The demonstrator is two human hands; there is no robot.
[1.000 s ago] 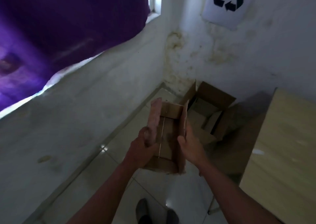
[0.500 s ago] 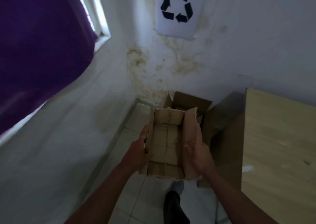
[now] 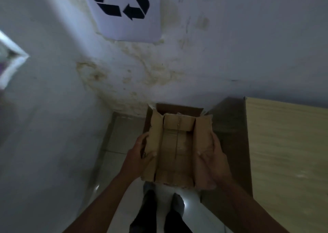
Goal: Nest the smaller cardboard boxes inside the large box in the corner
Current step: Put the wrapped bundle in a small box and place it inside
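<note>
Stained corner wall (image 3: 142, 69). Left hand (image 3: 138, 159) and right hand (image 3: 211, 159) clasp small open cardboard box (image 3: 175, 147) above large box (image 3: 179, 108); not yet nested.

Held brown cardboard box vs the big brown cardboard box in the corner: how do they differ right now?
The held small brown cardboard box is gripped on both sides, by the left hand and the right hand; the large brown cardboard box in the corner is untouched. The small box shows its whole open interior; the large one is mostly hidden behind it, with only its far flap and edges visible. Both are plain brown cardboard with open tops.
</note>
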